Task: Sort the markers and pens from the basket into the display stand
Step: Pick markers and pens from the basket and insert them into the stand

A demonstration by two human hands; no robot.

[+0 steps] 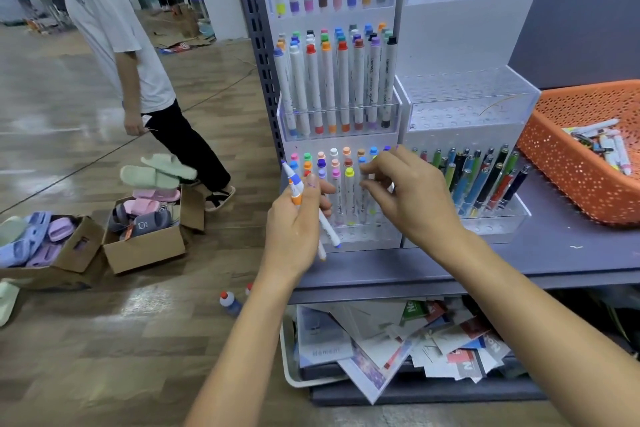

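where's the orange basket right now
The orange basket sits at the far right of the head view on the grey shelf, just right of the clear pen stand, with a few markers lying inside.

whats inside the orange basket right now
A loose pile of markers and pens lies on the floor of the orange basket. Its near perforated wall hides the floor just behind it, and anything under the pile is covered.

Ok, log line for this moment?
phase: slotting markers | left hand: holds marker bundle | right hand: pinches blue-capped marker, display stand bottom tier | basket: loose markers inside
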